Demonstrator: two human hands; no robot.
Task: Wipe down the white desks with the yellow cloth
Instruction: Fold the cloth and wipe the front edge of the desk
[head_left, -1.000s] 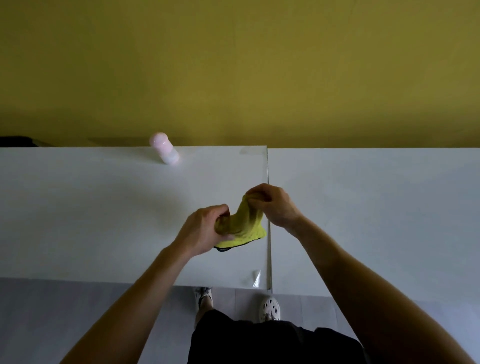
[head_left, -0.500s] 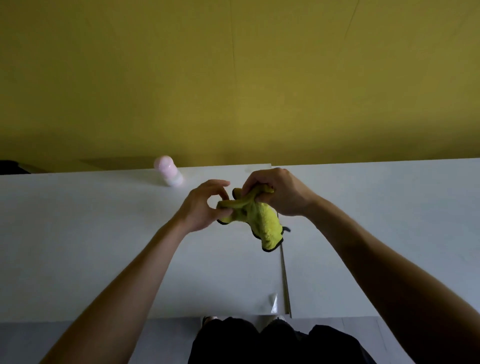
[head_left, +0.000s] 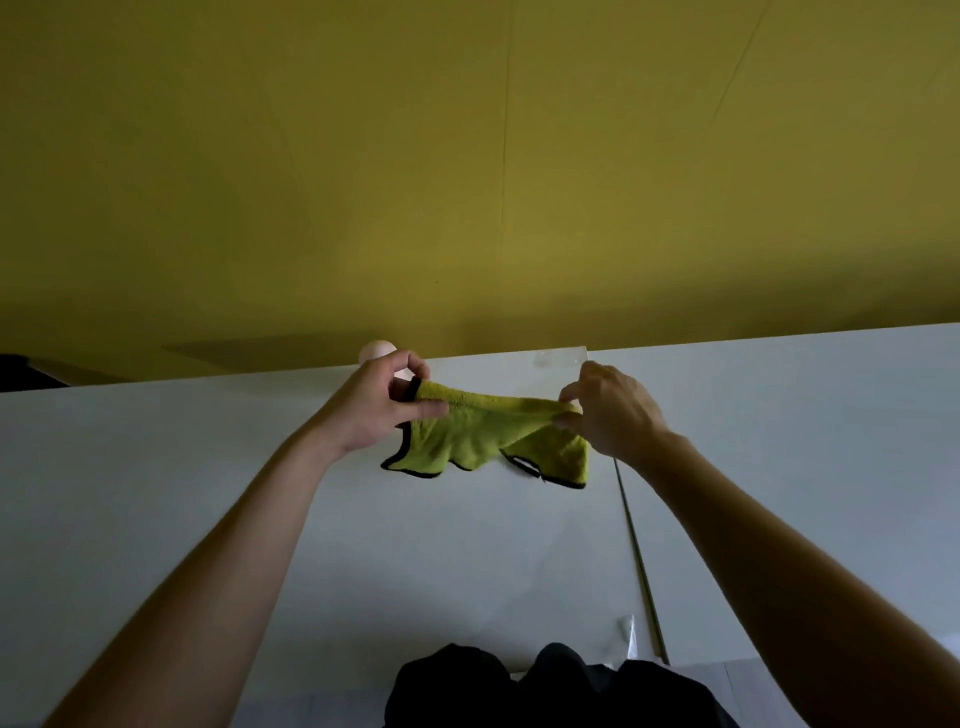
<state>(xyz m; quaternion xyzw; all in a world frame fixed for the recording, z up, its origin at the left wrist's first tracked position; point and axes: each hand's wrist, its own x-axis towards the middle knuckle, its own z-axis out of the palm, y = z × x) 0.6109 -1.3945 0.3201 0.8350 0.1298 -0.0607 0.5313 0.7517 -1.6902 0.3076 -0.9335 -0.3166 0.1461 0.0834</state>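
Observation:
The yellow cloth with black trim hangs stretched in the air between my two hands, above the left white desk. My left hand pinches its left top corner between thumb and fingers. My right hand pinches the right top edge. The cloth's lower edge droops in folds and does not touch the desk. The right white desk adjoins the left one along a narrow seam.
A pale pink bottle stands at the far edge of the left desk, mostly hidden behind my left hand. A yellow wall rises directly behind both desks. My dark-clothed body is at the near edge.
My hands have pulled apart and spread the bunched cloth out wide. They also rose and moved farther over the desk, and my view has tilted upward.

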